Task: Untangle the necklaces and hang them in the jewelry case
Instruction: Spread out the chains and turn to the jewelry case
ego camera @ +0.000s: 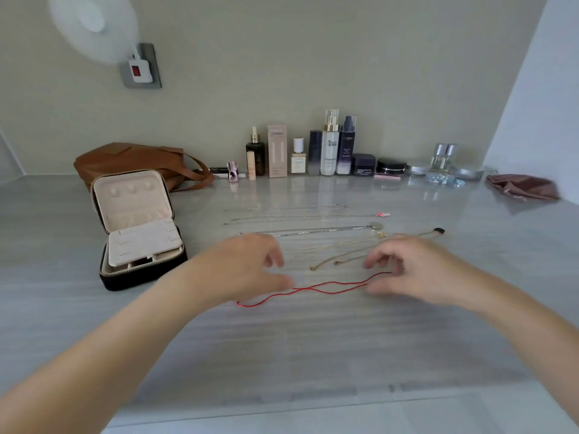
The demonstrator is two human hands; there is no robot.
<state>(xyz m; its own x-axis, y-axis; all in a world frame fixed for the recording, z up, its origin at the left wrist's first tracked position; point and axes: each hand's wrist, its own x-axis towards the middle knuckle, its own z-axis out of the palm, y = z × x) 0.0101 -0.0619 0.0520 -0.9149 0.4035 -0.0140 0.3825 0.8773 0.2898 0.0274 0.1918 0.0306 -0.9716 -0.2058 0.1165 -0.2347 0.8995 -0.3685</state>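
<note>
**Untangling looks pretty much done, nothing hung yet**

The chains (307, 217) lie in separate rows mid-surface (313, 355), right of the open jewelry case (138, 227), which has nothing hanging in it. The red cord necklace (313, 289) is nearest. The right hand (413, 270) seems to pinch its right end. The left hand (250, 264) is at its left part, grip hard to tell. All the hanging's left.

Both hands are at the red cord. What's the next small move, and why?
Probably the left hand should pinch the red cord where its strands cross, just off its thumb, and spread them; the cord's other end runs into the right hand.
</note>
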